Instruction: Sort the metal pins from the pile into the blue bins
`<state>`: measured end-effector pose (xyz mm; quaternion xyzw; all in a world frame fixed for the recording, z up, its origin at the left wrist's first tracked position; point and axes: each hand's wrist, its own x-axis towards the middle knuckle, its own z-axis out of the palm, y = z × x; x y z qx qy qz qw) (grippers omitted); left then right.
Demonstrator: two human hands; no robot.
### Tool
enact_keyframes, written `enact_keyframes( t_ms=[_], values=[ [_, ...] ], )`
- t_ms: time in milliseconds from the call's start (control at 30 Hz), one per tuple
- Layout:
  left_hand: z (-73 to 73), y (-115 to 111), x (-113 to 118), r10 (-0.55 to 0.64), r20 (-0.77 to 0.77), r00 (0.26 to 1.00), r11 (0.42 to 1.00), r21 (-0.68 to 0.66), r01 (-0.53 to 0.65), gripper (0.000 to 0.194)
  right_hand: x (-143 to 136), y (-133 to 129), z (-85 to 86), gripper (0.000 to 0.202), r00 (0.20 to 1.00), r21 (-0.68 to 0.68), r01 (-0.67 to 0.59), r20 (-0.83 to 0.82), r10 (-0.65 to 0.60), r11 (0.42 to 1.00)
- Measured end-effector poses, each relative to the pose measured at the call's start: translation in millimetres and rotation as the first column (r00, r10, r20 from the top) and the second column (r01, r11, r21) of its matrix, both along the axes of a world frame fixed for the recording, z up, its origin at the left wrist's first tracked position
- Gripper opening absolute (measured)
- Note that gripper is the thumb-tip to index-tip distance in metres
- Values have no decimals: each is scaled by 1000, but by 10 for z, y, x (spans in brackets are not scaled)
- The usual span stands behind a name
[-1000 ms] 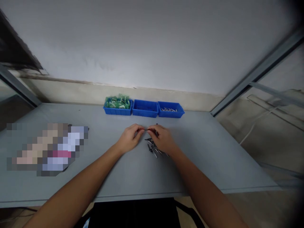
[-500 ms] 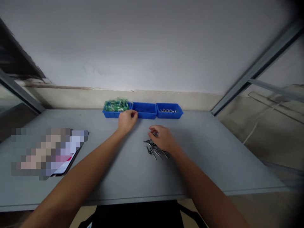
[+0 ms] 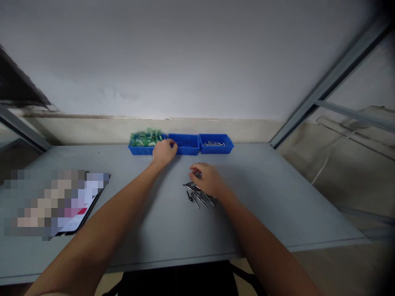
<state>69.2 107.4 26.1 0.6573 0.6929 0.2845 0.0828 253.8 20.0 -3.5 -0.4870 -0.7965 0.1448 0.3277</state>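
My left hand [image 3: 164, 151] is at the front left corner of the middle blue bin [image 3: 189, 150], fingertips pinched together over its rim. Whatever those fingers hold, if anything, is too small to make out. A few dark pieces seem to lie inside this bin. Nearer to me, my right hand [image 3: 206, 178] hovers low over a loose pile of screws [image 3: 197, 196], dark and silvery, on the table. Its thumb and fingers are curled together, and their contents are hidden. Part of the pile is covered by this hand.
To the left stands a blue bin [image 3: 140, 151] of green-wrapped small packets [image 3: 148, 138]. The right blue bin [image 3: 216, 150] holds small silvery pieces [image 3: 214, 144]. A tablet-like screen [image 3: 77, 220], partly blurred out, lies on the grey table [image 3: 271, 197]. Metal posts [image 3: 296, 119] rise at the sides.
My left hand has reached slightly farther over the middle bin's rim. My right hand stays over the screws with its fingers curled. The whole view has shifted a little.
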Motion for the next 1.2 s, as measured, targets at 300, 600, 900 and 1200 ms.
enact_keyframes(
  t_ms=[300, 600, 900, 1200],
  values=[
    [-70, -705, -222, -647, 98, 756, 757, -29, 652, 19, -2, -8, 61, 14, 987, 19, -122, 111, 119, 992],
    [-344, -903, -246, -770, -14, 638, 638, -5, 770, 15, 22, 36, 9, 14, 994, 1, -45, 104, 45, 999],
    [-456, -904, -152, -752, -100, 652, 653, 23, 757, 21, 5, 22, -1, 12, 990, 9, -71, 125, 69, 997],
    [-435, -880, -192, -611, -39, 791, 785, 97, 611, 22, -13, -29, 76, 14, 988, 3, -120, 100, 119, 993]
  ],
)
